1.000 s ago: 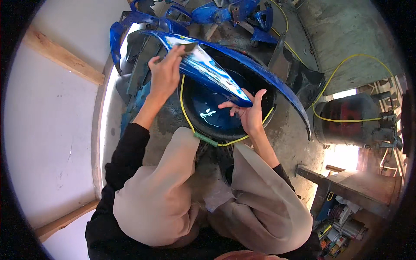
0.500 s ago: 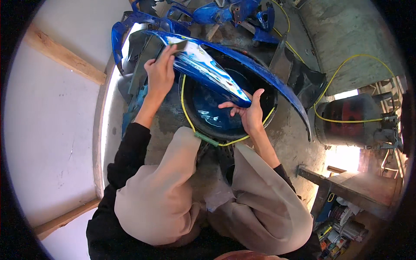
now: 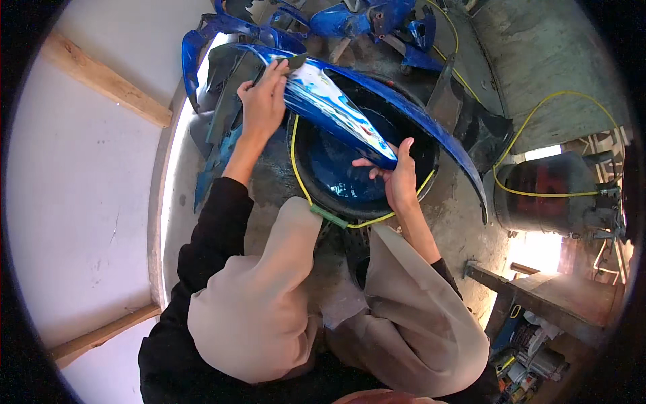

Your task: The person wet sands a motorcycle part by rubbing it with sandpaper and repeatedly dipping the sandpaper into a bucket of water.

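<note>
Blue-and-white fairing panel (image 3: 338,104) is lying slantwise above a round black tub (image 3: 360,213), its broad end pointing to the upper left and its narrow tip to the lower right. White patches are showing across its upper face, with blue streaking through them. Left hand (image 3: 264,108) is grasping a thin dark pad (image 3: 294,64) with the fingertips, holding it against the panel's broad end. Right hand (image 3: 402,176) is loosely grasping the narrow tip, thumb standing up on one side, fingers spreading beneath. A long blue strip (image 3: 410,106) is arching over the tub's far side and curving down past its right; whether it is joining the panel, cannot tell. Dark, glinting water (image 3: 343,182) is sitting in the tub. Yellow hose (image 3: 297,155) is following the tub's near edge, a green sleeve (image 3: 328,216) wrapping one stretch of it. Knees in beige trousers (image 3: 256,316) are flanking the near side. Farther out, more blue body panels (image 3: 343,20) are lying beyond the tub, and black molded pieces (image 3: 481,131) are resting to the right. A dark cylindrical tank (image 3: 538,176) with a reddish patch is occupying the far right, a wooden bench (image 3: 558,293) standing nearer, assorted tools (image 3: 545,360) crowding below it.
</note>
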### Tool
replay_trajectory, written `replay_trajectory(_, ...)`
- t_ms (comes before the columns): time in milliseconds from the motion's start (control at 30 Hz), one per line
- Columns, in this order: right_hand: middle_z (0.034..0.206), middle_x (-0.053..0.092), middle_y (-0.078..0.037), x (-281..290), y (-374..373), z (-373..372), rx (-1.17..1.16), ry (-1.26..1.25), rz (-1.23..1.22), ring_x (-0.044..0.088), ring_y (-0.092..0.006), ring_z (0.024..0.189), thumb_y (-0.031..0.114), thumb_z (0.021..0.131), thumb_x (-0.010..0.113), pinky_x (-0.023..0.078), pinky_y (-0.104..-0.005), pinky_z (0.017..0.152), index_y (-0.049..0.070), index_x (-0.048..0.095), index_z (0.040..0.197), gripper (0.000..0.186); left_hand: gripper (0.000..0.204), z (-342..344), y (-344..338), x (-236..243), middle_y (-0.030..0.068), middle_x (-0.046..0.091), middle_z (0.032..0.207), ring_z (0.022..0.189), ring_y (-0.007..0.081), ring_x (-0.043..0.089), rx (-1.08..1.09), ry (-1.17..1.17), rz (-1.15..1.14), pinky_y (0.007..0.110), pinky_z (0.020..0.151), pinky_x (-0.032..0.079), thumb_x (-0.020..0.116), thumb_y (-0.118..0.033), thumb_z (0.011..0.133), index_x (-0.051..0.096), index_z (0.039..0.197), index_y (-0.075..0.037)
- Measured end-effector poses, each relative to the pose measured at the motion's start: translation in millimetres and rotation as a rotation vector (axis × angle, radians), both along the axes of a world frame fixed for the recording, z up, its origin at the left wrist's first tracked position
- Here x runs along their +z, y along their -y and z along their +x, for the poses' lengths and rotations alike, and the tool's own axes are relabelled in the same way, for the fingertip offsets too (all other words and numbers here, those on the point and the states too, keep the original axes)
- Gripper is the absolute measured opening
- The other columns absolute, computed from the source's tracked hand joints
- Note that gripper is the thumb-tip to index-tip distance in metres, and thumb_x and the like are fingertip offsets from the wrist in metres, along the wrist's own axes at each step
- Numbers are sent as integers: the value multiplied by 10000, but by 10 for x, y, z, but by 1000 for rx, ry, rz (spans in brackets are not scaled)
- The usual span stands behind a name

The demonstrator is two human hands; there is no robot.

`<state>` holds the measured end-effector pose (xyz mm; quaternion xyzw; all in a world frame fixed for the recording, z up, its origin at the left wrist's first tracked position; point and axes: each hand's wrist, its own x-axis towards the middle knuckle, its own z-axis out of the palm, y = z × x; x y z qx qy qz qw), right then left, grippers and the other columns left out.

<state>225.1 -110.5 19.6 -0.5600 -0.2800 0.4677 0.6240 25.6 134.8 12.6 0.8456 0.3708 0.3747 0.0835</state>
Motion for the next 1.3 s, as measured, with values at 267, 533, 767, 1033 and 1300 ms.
replay_trajectory(267, 1142, 788, -182, -13, 23, 43, -66, -58, -11, 796, -264, 927, 734, 1103, 174, 506, -270, 640, -105, 677, 1325, 1003, 395, 177, 880, 253, 28, 627, 1559, 1468, 167, 552, -765, -118, 15, 496, 1151, 295, 616, -88, 1027, 680, 1408, -171)
replay_trajectory(533, 1096, 797, -183, 19, -18, 1, -73, 2, -22, 786, -229, 909, 700, 1121, 233, 507, -275, 656, -91, 711, 1280, 938, 372, -175, -141, 85, 58, 632, 1550, 1430, 186, 584, -175, 29, -99, 509, 1142, 297, 510, -218, 1115, 685, 1443, -184)
replay_trajectory(767, 991, 808, -181, -30, 62, 116, -120, 41, -87, 762, -197, 853, 650, 1141, 277, 504, -277, 659, -87, 737, 1241, 874, 378, -130, 47, 160, 17, 607, 1583, 1454, 166, 555, -365, -100, -109, 480, 1185, 279, 499, -203, 1123, 671, 1460, -204)
replay_trajectory(1033, 1009, 810, -178, -56, 41, 103, -161, 46, -87, 781, -207, 869, 639, 1141, 293, 521, -279, 658, -84, 746, 1220, 857, 363, 149, 99, 34, 115, 672, 1473, 1391, 226, 603, -284, -39, 123, 509, 1140, 364, 541, -201, 1098, 654, 1435, -127)
replay_trajectory(1300, 1029, 809, -174, -17, -17, -16, -146, 20, -66, 791, -219, 885, 629, 1144, 294, 525, -284, 652, -91, 747, 1209, 853, 265, -90, -707, 216, 148, 795, 970, 904, 351, 771, 32, -48, -95, 541, 838, 531, 523, -227, 1082, 725, 1234, -147)
